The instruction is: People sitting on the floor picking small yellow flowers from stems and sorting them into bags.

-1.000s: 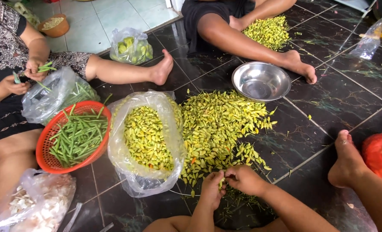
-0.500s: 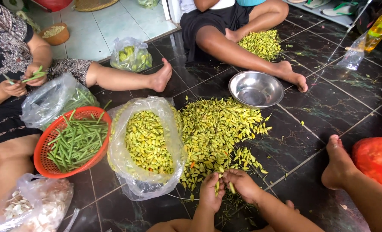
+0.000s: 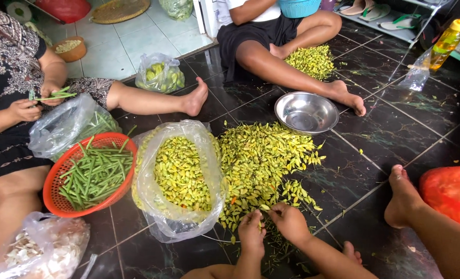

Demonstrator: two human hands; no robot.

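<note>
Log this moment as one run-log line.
left hand: pinching small yellow-green pods | right hand: same, hands touching | pile on dark tiled floor | clear plastic bag beside | steel bowl beyond

We cannot tell what the left hand (image 3: 251, 231) and right hand (image 3: 290, 221) pinch between them; it is too small. The red plastic bag (image 3: 451, 194) is cut by the right edge, the clear bag of pale pieces (image 3: 36, 251) by the bottom-left corner.
</note>
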